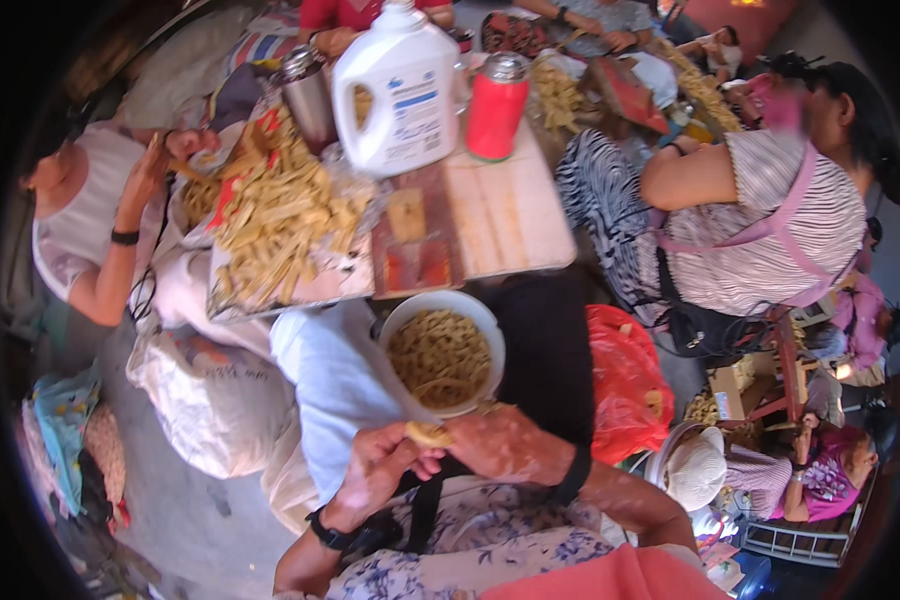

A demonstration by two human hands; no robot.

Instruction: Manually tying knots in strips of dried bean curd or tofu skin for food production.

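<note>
A small pale-yellow piece, apparently of cut plant material, is pinched in the fingers of my left hand. Its other end meets my right hand, which is curled with its back towards me; whatever lies inside that hand is hidden. Just beyond both hands, a white plastic bucket stands between my legs. Many thin, yellow-brown cut pieces fill much of it. On the low table ahead lies a heap of longer pale-yellow strips.
A white plastic jug, a red flask and a steel flask stand on the table near a wooden board. A red plastic bag is at my right, a white sack at my left. People sit close on both sides.
</note>
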